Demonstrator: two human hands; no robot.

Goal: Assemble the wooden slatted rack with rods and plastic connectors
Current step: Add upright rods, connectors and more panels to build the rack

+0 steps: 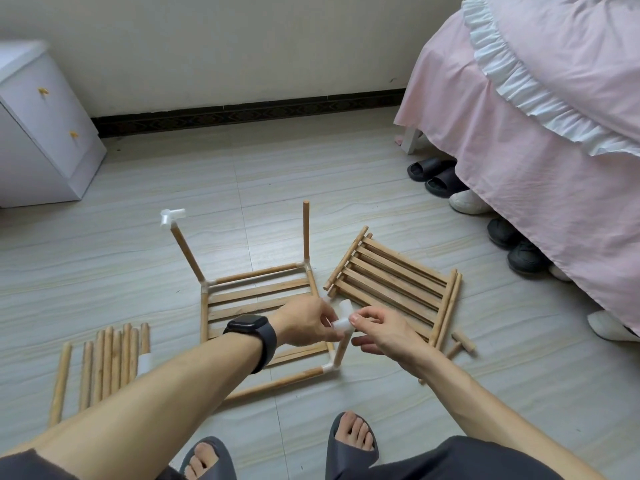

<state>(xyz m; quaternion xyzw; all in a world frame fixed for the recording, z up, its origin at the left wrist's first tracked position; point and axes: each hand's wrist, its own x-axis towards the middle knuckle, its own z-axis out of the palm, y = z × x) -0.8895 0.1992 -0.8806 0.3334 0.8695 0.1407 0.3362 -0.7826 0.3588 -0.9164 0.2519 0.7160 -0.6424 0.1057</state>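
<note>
White plastic is held on wood: a connector (343, 320) is pinched from either side by the left hand (308, 322) and the right hand (384, 329), on top of the near-right rod (341, 349). That rod rises from a corner of the lower shelf (256, 303), which lies on the floor (138, 258). How far the rod's end sits in the socket is hidden by the fingers.

For the step to be done well, the socket should be lined up squarely over the rod and pressed straight down along its axis. A slight twist may help. Sideways force is best avoided, since the rod leans and could be levered out of its lower joint. The connector's open arms should be turned to match the far connector (172, 216), fitted on the far-left upright (187, 254), so that the second shelf (391, 285), lying just right of the lower one, can be received later. The far-right upright (306, 233) is seen bare, and spare rods (104, 362) lie at the left.
</note>
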